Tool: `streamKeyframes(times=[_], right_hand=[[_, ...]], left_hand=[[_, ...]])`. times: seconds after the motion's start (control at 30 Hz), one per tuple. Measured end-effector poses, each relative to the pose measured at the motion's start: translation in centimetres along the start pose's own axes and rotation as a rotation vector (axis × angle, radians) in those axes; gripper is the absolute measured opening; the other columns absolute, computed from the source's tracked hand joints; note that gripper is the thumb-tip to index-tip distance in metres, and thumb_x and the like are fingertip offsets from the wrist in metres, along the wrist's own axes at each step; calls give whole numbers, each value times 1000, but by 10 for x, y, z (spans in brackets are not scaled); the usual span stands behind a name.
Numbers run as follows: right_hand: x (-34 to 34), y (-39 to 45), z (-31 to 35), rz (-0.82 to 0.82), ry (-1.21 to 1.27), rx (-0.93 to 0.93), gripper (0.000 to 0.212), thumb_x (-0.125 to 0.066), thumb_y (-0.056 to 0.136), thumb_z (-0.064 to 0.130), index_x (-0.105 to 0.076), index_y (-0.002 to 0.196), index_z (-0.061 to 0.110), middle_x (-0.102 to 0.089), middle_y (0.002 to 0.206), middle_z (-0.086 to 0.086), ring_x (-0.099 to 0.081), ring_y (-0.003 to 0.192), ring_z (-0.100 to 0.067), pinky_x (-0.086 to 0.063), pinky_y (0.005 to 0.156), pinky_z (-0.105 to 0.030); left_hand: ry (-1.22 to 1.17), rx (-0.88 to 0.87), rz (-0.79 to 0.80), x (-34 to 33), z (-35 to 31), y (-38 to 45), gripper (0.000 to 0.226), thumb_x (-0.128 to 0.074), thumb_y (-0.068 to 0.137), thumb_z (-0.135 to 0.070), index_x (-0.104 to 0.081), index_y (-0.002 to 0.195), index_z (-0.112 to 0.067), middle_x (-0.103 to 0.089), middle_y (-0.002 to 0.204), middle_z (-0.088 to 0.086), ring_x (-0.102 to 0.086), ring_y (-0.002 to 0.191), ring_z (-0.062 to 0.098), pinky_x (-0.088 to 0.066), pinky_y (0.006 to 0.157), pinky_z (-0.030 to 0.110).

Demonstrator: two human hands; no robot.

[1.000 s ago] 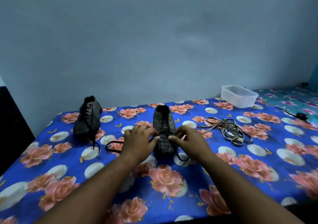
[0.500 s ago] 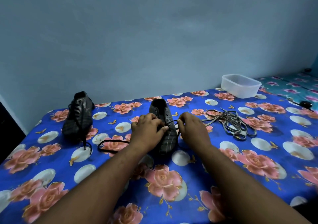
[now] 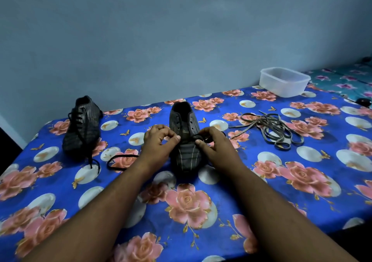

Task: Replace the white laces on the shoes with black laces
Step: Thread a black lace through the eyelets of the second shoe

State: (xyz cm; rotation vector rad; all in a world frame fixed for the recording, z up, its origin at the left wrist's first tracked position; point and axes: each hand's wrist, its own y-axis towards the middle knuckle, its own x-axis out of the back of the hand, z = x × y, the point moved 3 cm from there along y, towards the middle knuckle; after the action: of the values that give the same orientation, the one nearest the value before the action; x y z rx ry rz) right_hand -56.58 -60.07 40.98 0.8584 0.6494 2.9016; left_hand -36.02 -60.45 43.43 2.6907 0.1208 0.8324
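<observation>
A dark striped shoe [image 3: 184,141] stands in the middle of the table, toe toward me. My left hand [image 3: 158,142] is curled at its left eyelet row, thumb and fingers pinching the black lace [image 3: 120,161], whose free length loops on the cloth to the left. At the right eyelet row my right hand [image 3: 216,144] pinches the other end of that lace. A second striped shoe [image 3: 82,129] stands at the left, with a black lace threaded through it and trailing off its toe. The removed pale laces [image 3: 269,129] lie in a tangle to the right.
A blue floral cloth [image 3: 201,201] covers the table, which stands against a grey wall. A clear plastic tub [image 3: 283,81] sits at the back right. A small dark object [image 3: 363,101] lies at the far right edge. The table's left edge drops off beside the second shoe.
Both hands moved up from the shoe's toe to its eyelets and stay there, pulling the black lace across. The lace loop on the left has shifted slightly.
</observation>
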Motion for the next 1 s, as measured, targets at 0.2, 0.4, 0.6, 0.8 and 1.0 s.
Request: streamKeyframes(times=[0.2,0.4,0.6,0.8,1.0], right_hand=[[-3,1,-4,11,29,-24,22,-68,95,28,-63,115,21,-63,105,10,-58,98,-3,-49,83,-24],[-7,1,-7,31,-29,-3,31,-67,95,38,-61,123,27,-57,113,11,-53,106,-4,-51,94,-38],[-9,2,-10,39,-44,-12,33,-68,91,46,-62,121,33,-57,116,11,-56,108,-10,-51,96,-46],[-10,2,-11,41,-65,-25,37,-69,90,50,-63,123,34,-55,116,12,-55,107,-10,-50,97,-45],[-10,2,-11,40,-60,-36,38,-71,88,49,-64,123,34,-56,117,11,-56,108,-9,-50,97,-44]], left_hand=[[-53,-5,86,1,10,-4,13,-68,95,-24,-63,84,-25,-63,104,0,-58,100,5,-43,89,29],[48,-31,69,5,0,1,12,-73,90,-25,-69,92,-36,-68,90,-15,-57,76,-5,-41,68,10],[99,66,145,7,-10,12,13,-73,89,-25,-69,77,-28,-65,72,-13,-54,60,-3,-40,61,20],[-209,214,-12,25,-16,21,19,-60,95,-20,-66,81,-9,-62,73,-5,-53,70,10,-42,68,30],[-199,226,-63,30,-11,15,19,-58,96,-21,-64,80,-14,-65,76,6,-61,71,17,-43,67,31]])
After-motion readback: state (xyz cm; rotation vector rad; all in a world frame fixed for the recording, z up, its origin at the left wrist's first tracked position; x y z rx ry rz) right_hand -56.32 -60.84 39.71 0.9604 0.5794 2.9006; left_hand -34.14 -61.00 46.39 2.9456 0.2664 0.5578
